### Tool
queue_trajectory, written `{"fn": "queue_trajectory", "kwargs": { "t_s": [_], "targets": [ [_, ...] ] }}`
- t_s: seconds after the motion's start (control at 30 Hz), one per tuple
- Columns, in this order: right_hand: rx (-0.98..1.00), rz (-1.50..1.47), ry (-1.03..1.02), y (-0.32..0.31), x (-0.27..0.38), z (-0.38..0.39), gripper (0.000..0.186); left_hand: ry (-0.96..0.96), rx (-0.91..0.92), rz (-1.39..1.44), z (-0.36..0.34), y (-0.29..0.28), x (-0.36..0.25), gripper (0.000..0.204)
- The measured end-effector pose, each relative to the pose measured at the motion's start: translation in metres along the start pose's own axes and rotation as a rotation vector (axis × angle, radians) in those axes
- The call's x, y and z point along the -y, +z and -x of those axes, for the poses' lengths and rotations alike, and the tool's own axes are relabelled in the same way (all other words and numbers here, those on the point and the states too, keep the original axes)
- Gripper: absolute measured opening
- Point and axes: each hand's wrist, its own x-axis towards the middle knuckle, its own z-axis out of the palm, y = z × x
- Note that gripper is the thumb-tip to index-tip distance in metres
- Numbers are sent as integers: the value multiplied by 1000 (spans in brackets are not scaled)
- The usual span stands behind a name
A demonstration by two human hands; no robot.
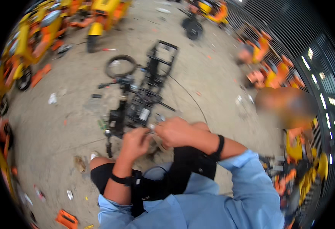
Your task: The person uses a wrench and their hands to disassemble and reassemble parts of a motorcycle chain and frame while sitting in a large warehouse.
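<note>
My left hand [135, 142] and my right hand [174, 132] are close together over my lap, both with fingers closed. A small pale or metallic piece [151, 128] shows between the fingertips; blur hides what it is. Just beyond my hands a black scooter frame [146, 97] lies on the concrete floor, its rectangular rear end [163, 51] pointing away from me. A black part like a fork or bracket [116, 120] lies along its left side. From the frame a thin black cable [192, 96] curves out to the right.
A black tyre [121, 66] lies left of the frame. Yellow and orange scooters [97, 28] stand at the far left, with more scooter parts [276, 74] along the right wall. Litter and an orange panel [67, 219] lie about the floor [221, 87]. Another person [286, 105] appears blurred at right.
</note>
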Motion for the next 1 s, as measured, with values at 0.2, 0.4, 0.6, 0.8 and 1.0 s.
{"fn": "queue_trajectory", "kwargs": {
  "t_s": [0.2, 0.4, 0.6, 0.8, 1.0],
  "targets": [
    [-110, -87, 68, 41, -18, 16, 15, 107, 14, -59, -1, 28, 18, 16],
    [-161, -114, 159, 71, -16, 39, 19, -39, 222, -70, 0, 48, 11, 12],
    [-96, -146, 188, 72, -25, 54, 18, -124, 270, -126, 2, 61, 7, 15],
    [-123, -187, 165, 81, -33, 66, 20, -143, 300, -3, 2, 68, -3, 18],
    [-240, -218, 193, 94, -38, 81, 22, -68, 287, 24, 4, 86, 0, 25]
  ]
}}
